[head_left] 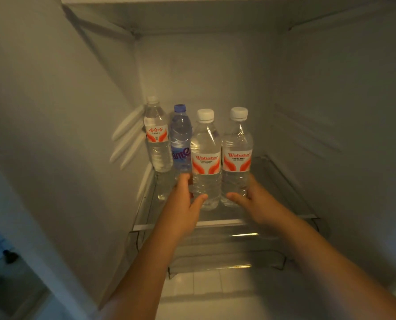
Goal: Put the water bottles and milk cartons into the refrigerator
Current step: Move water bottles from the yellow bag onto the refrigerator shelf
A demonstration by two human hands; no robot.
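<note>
Inside the refrigerator, several water bottles stand upright on a glass shelf (282,183). My left hand (184,202) grips the lower part of a clear white-capped bottle with a red label (205,162). Just to its right, my right hand (254,199) grips a matching white-capped bottle (237,158), thumb across its front. Behind them to the left stand a bottle with a blue cap (181,137) and another clear red-labelled bottle (156,137) against the back left corner. No milk carton is in view.
White refrigerator walls close in on the left (60,125) and right (344,112), with ribbed shelf rails on both. The shelf's front rim (215,224) runs below my hands, and a lower clear shelf (227,257) sits under it. Pale tiled floor (206,285) shows beneath.
</note>
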